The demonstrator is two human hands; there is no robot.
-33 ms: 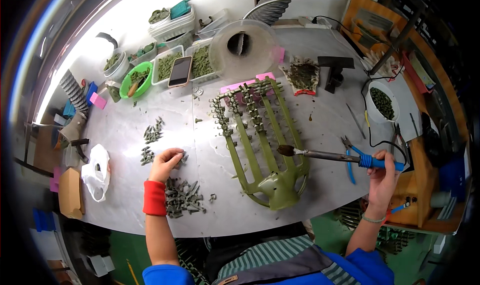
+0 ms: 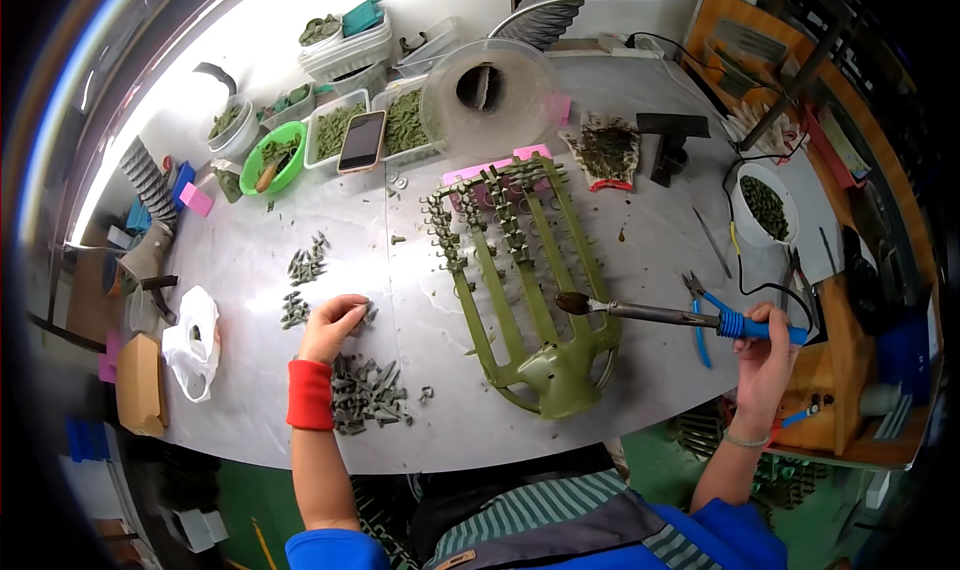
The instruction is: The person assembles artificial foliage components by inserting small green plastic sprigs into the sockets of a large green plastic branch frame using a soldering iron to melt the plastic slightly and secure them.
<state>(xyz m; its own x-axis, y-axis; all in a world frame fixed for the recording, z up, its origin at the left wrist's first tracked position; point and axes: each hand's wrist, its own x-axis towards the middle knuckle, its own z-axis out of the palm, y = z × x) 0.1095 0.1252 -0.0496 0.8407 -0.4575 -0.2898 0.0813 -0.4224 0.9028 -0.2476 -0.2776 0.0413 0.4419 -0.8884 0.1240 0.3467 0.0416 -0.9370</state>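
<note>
My right hand is closed round the blue handle of a soldering iron. Its dark, flat tip hovers over a green wax-like frame, with long bars carrying rows of small clip-like green parts at the far end. That end rests by a pink block. Over the left part of the table, my left hand, with a red wristband, has thumb and forefinger pinched on a small green piece. Just below it spreads a pile of similar pieces; a smaller cluster lies farther off.
Blue-handled pliers and a white bowl of green pieces are at the right. Tubs of parts, a phone, a green basket and a clear funnel hood stand at the back. A white plastic bag lies left.
</note>
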